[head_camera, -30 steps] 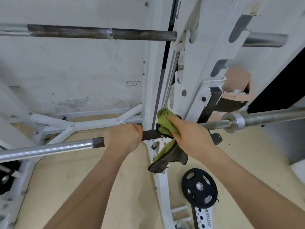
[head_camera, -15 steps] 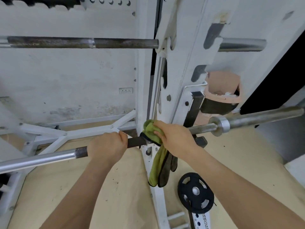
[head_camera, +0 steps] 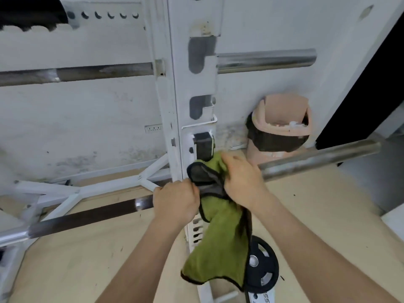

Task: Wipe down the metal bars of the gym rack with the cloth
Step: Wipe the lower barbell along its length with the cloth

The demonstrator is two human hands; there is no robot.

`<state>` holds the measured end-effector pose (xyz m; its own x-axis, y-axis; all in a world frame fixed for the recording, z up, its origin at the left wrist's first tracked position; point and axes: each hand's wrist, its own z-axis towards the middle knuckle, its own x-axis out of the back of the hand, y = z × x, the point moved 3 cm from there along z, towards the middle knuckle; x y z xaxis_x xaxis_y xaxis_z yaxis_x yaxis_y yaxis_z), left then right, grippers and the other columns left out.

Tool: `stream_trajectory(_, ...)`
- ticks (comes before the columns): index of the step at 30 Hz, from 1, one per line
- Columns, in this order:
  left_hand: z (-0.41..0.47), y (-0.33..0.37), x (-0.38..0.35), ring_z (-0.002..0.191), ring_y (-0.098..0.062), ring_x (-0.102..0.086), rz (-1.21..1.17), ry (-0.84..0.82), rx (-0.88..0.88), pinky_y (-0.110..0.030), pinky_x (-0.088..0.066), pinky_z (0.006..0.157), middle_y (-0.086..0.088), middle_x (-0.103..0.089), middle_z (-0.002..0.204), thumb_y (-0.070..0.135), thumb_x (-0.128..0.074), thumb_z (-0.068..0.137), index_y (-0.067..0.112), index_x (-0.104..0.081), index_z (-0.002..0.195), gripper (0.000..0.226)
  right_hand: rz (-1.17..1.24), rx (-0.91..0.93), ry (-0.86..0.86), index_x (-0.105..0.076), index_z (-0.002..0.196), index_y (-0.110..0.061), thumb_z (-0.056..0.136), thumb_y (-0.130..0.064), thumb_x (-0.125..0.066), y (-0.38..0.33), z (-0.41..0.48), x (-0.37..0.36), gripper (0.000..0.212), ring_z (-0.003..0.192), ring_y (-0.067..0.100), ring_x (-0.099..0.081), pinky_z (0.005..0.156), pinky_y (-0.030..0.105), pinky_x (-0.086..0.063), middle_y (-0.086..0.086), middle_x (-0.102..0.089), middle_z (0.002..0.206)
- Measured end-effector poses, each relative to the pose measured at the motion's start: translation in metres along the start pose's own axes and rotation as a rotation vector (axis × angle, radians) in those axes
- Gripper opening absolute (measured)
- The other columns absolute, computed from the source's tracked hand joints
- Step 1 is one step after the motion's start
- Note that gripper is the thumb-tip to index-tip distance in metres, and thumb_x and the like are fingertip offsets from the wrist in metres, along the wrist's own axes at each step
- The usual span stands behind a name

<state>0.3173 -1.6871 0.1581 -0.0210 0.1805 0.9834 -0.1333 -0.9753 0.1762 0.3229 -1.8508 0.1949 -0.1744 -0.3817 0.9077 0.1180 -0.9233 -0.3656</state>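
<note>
Rightward along the bar [head_camera: 87, 217] my right hand [head_camera: 242, 182] has carried the cloth [head_camera: 216, 243], fingers curled round both; the left hand [head_camera: 176, 203] grips the bar just beside it. Wiping is under way; next I'd sweep toward the bare end beyond my right hand.

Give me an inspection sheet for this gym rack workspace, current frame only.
Surface: pale wooden floor, a few dark specks.
Job's things: lower barbell crosses the white rack upright; green cloth is draped over it at the upright and hangs down; upper bar is racked above.
Clutter: black weight plate low by the rack's base, partly behind the cloth.
Grippers: left hand grips the lower barbell beside the cloth; right hand holds the cloth on the bar.
Cables: nothing seen.
Surroundings: stained white wall, wall socket, pink bin with a dark liner.
</note>
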Motion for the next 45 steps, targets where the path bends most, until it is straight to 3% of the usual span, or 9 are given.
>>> stream_trajectory(5,0.0,0.018,0.008,0.094,-0.031,-0.059,0.114,-0.056,0.05,-0.035,-0.036,0.072,-0.004,-0.064,0.098,0.027,-0.038,0.093,0.02,-0.041,0.083,0.012,-0.237,0.301,-0.067,-0.061,0.116,-0.023,0.064,-0.012,-0.07,0.031,-0.02,-0.006,0.053,0.116,0.027,-0.06,0.106,0.048,-0.034,0.006,-0.072,0.102)
stream_trajectory(12,-0.036,0.09,0.038,0.065,-0.016,-0.051,-0.379,0.145,0.039,-0.036,-0.032,0.056,0.005,-0.054,0.067,0.031,-0.037,0.094,0.026,-0.043,0.079,0.017,0.687,0.132,0.109,-0.055,0.126,-0.037,0.076,0.003,-0.055,0.071,-0.037,0.047,0.063,0.095,0.008,-0.064,0.084,0.024,-0.051,-0.012,-0.068,0.111)
stream_trajectory(15,-0.026,0.116,0.029,0.065,-0.013,-0.062,-0.688,0.03,0.12,-0.038,-0.05,0.066,0.004,-0.065,0.068,0.039,-0.044,0.093,0.036,-0.045,0.1,0.007,0.528,0.096,0.252,-0.045,0.137,-0.028,0.081,-0.001,-0.056,0.08,-0.02,0.043,0.063,0.102,0.021,-0.058,0.085,0.035,-0.05,-0.002,-0.062,0.118)
stream_trajectory(20,-0.022,0.128,0.004,0.091,-0.006,-0.067,-0.8,-0.194,0.161,-0.04,-0.055,0.081,0.021,-0.069,0.095,0.046,-0.058,0.077,0.043,-0.036,0.127,0.054,0.201,0.176,0.131,-0.054,0.13,-0.027,0.075,-0.001,-0.055,0.109,-0.041,0.018,0.061,0.111,0.023,-0.048,0.081,0.037,-0.052,-0.006,-0.063,0.12)
stream_trajectory(26,-0.043,0.131,-0.001,0.067,-0.01,-0.068,-1.244,-0.323,0.146,-0.019,-0.048,0.055,0.002,-0.073,0.08,0.012,-0.055,0.095,0.024,-0.054,0.119,0.028,1.28,-0.445,0.077,-0.071,0.094,-0.025,0.067,0.007,-0.051,0.116,-0.08,0.026,0.047,0.081,0.022,-0.064,0.064,0.028,-0.054,0.003,-0.07,0.088)
stream_trajectory(29,-0.036,0.121,0.015,0.057,-0.013,-0.063,-1.425,-0.195,0.199,-0.021,-0.047,0.048,0.001,-0.068,0.068,0.002,-0.047,0.096,0.008,-0.063,0.108,0.021,1.485,-0.459,0.184,-0.068,0.104,-0.014,0.077,0.017,-0.04,0.101,-0.067,0.06,0.049,0.083,0.02,-0.064,0.068,0.027,-0.055,0.008,-0.069,0.09)
stream_trajectory(35,0.011,0.117,0.024,0.096,-0.003,-0.056,-0.691,0.054,-0.131,-0.02,-0.047,0.08,0.017,-0.061,0.103,0.021,-0.064,0.082,0.031,-0.056,0.113,0.034,1.506,-0.444,0.482,-0.064,0.111,-0.008,0.077,0.004,-0.046,0.093,-0.051,0.128,0.04,0.089,0.022,-0.066,0.079,0.034,-0.056,0.01,-0.068,0.098)
stream_trajectory(39,0.038,0.128,-0.007,0.108,-0.023,-0.057,-0.345,-0.179,-0.244,-0.045,-0.053,0.083,0.003,-0.054,0.122,0.049,-0.067,0.076,0.026,-0.042,0.129,0.063,1.564,-0.289,0.628,-0.06,0.112,-0.007,0.086,0.0,-0.052,0.076,-0.03,0.152,0.028,0.087,0.021,-0.067,0.078,0.035,-0.057,0.011,-0.066,0.098)
stream_trajectory(45,0.045,0.124,-0.012,0.091,-0.032,-0.061,-0.144,-0.092,-0.24,-0.037,-0.05,0.066,-0.006,-0.055,0.103,0.027,-0.056,0.084,0.014,-0.047,0.107,0.027,0.514,-0.18,0.198,-0.036,0.146,-0.024,0.094,-0.035,-0.054,0.074,-0.004,0.064,0.056,0.129,0.017,-0.046,0.108,0.032,-0.034,0.003,-0.052,0.139)
